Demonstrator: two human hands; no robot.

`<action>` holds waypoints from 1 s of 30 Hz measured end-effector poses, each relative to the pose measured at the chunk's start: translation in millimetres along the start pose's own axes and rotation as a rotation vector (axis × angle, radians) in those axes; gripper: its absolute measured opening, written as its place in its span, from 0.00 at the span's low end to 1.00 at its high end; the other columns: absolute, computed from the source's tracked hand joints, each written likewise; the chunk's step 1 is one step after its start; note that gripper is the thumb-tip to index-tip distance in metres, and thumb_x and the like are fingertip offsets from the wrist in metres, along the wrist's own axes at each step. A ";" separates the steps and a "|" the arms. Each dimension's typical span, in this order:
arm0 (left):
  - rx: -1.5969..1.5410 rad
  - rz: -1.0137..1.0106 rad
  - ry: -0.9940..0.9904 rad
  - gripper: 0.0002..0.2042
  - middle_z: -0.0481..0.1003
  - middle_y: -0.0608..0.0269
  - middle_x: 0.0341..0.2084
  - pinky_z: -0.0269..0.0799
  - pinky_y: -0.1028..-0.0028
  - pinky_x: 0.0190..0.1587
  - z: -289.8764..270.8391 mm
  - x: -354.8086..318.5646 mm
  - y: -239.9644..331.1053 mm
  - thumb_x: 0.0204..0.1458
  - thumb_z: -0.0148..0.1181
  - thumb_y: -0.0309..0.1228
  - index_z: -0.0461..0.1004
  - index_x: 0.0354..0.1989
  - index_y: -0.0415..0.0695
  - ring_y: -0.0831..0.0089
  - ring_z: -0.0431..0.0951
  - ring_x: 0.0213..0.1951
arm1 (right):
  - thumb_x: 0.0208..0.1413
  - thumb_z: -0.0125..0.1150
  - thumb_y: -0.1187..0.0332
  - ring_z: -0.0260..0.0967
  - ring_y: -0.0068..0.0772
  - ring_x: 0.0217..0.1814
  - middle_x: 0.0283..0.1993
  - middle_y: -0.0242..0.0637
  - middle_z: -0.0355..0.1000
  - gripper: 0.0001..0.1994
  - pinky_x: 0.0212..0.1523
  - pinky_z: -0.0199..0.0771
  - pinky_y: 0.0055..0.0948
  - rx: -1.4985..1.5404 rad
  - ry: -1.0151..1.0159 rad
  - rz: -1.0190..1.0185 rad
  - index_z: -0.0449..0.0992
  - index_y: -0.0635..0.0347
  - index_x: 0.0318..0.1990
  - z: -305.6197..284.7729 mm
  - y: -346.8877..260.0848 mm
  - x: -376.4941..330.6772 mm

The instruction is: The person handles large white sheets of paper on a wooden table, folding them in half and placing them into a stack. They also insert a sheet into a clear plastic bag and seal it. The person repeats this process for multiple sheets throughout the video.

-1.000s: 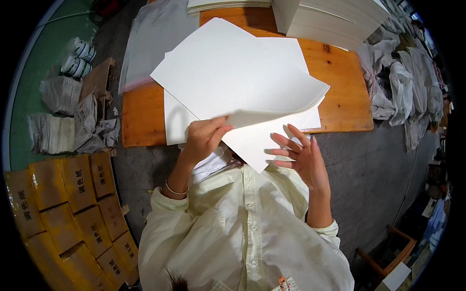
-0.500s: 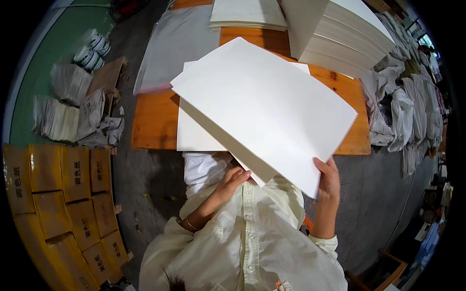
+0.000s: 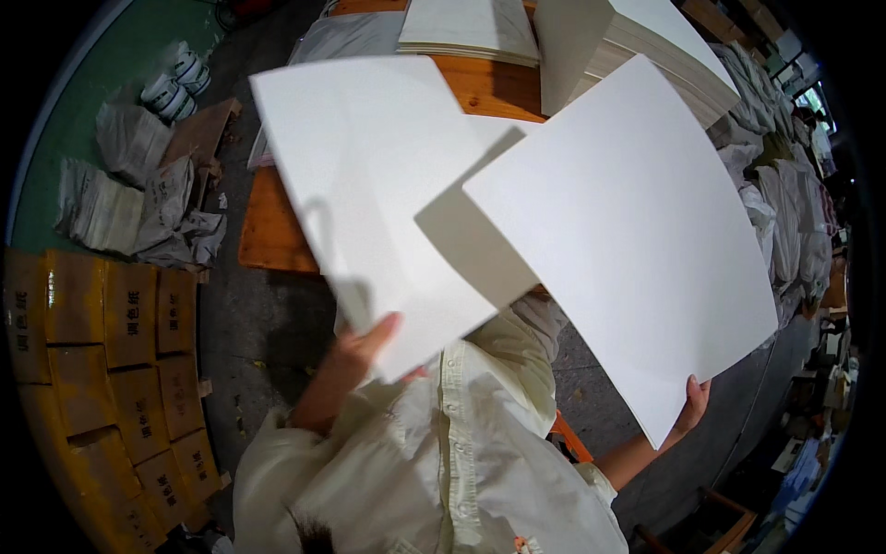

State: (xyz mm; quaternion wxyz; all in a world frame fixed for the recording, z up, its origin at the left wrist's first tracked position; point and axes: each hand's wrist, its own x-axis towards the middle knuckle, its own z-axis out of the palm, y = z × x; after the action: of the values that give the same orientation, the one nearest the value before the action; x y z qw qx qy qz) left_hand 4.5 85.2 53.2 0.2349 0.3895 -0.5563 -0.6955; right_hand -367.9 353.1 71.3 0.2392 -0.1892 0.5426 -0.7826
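Note:
My left hand [image 3: 360, 355], somewhat blurred, grips the lower corner of a large white paper sheet [image 3: 369, 166], its thumb on top. This sheet tilts up over the table. On the right, my right hand [image 3: 694, 406] holds another white sheet [image 3: 637, 240] by its lower right edge, most of its fingers hidden behind the paper. The right sheet lies over part of the left one in view and casts a shadow on it. Whether either hand holds one sheet or several, I cannot tell.
The orange wooden table [image 3: 268, 222] is mostly hidden behind the sheets. At its back are a low paper stack [image 3: 466, 28] and a tall one [image 3: 577, 55]. Yellow-brown cartons [image 3: 129, 309] pile up at left; wrapped bundles [image 3: 101, 208] lie beyond them. Pale plastic bags [image 3: 789, 203] line the right.
The sheets, overlapping widely before, have spread apart. My left hand has moved left, taking its sheet left and up; my right hand has carried the other right and lower.

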 end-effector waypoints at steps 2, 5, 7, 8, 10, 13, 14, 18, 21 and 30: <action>0.069 0.001 0.313 0.18 0.75 0.49 0.31 0.77 0.69 0.22 -29.6 -20.4 6.0 0.58 0.49 0.34 0.62 0.48 0.29 0.64 0.78 0.25 | 0.46 0.56 0.70 0.74 0.41 0.38 0.43 0.54 0.69 0.26 0.40 0.77 0.33 -0.018 0.010 0.011 0.60 0.76 0.53 9.8 -5.8 3.7; 0.010 0.050 0.670 0.19 0.74 0.48 0.24 0.71 0.73 0.13 -42.8 -59.4 60.9 0.57 0.52 0.38 0.65 0.42 0.29 0.66 0.75 0.14 | 0.45 0.57 0.70 0.74 0.40 0.36 0.43 0.54 0.69 0.27 0.38 0.77 0.31 0.020 -0.052 0.108 0.60 0.76 0.53 36.0 3.9 29.4; 0.079 0.104 0.859 0.20 0.74 0.49 0.22 0.68 0.74 0.10 -74.7 -78.5 59.2 0.57 0.52 0.39 0.66 0.41 0.28 0.67 0.73 0.13 | 0.45 0.56 0.72 0.74 0.40 0.38 0.44 0.54 0.69 0.27 0.39 0.77 0.31 0.040 -0.149 0.182 0.60 0.76 0.54 48.0 12.7 53.2; 0.102 0.111 0.888 0.20 0.73 0.49 0.22 0.66 0.75 0.10 -91.4 -89.0 64.2 0.57 0.52 0.39 0.66 0.40 0.28 0.67 0.72 0.12 | 0.45 0.55 0.72 0.74 0.39 0.39 0.45 0.53 0.69 0.27 0.39 0.77 0.31 0.041 -0.233 0.256 0.60 0.76 0.54 54.0 19.8 71.1; 0.123 0.207 0.995 0.20 0.72 0.56 0.18 0.62 0.79 0.09 -100.6 -88.7 74.1 0.55 0.55 0.41 0.67 0.39 0.32 0.75 0.67 0.09 | 0.46 0.54 0.73 0.74 0.36 0.41 0.46 0.50 0.70 0.26 0.40 0.76 0.30 0.026 -0.381 0.367 0.60 0.74 0.55 67.6 34.1 100.4; 0.070 0.279 0.962 0.19 0.72 0.53 0.19 0.61 0.78 0.08 -121.8 -80.5 79.4 0.56 0.53 0.39 0.67 0.39 0.29 0.71 0.69 0.10 | 0.47 0.53 0.76 0.73 0.37 0.43 0.47 0.49 0.70 0.26 0.43 0.75 0.30 0.028 -0.491 0.540 0.60 0.73 0.56 105.5 54.9 134.6; 0.065 0.287 0.929 0.19 0.73 0.53 0.19 0.61 0.78 0.08 -125.3 -74.2 85.3 0.56 0.53 0.39 0.67 0.38 0.29 0.71 0.70 0.10 | 0.47 0.54 0.77 0.72 0.37 0.44 0.46 0.48 0.70 0.26 0.45 0.74 0.29 -0.036 -0.485 0.590 0.61 0.72 0.56 119.9 63.5 144.9; 0.026 0.333 0.663 0.16 0.74 0.54 0.20 0.60 0.80 0.08 -127.4 -10.5 113.1 0.57 0.52 0.37 0.69 0.37 0.31 0.73 0.71 0.11 | 0.48 0.55 0.74 0.67 0.34 0.50 0.51 0.46 0.68 0.27 0.51 0.66 0.26 -0.496 -0.605 0.603 0.61 0.70 0.59 145.3 86.4 169.5; 0.078 0.420 0.246 0.15 0.74 0.55 0.21 0.64 0.79 0.10 -126.7 75.4 140.3 0.58 0.50 0.35 0.66 0.42 0.32 0.72 0.73 0.14 | 0.47 0.54 0.73 0.58 0.40 0.60 0.57 0.45 0.64 0.32 0.61 0.52 0.29 -0.654 -0.637 0.478 0.57 0.66 0.63 138.2 96.5 167.0; 0.272 0.731 -0.174 0.16 0.76 0.56 0.32 0.74 0.77 0.26 -110.1 295.9 237.7 0.58 0.53 0.37 0.68 0.44 0.35 0.71 0.78 0.26 | 0.46 0.55 0.73 0.52 0.40 0.66 0.64 0.48 0.57 0.34 0.64 0.48 0.30 -0.599 -0.631 0.469 0.54 0.64 0.65 142.6 104.1 163.8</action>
State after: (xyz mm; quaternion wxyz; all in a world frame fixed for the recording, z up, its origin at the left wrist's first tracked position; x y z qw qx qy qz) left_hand -106.0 -269.1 189.2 0.3650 0.1328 -0.7633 -0.5163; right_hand -404.3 119.0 27.8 0.4966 -0.3500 0.6731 -0.4217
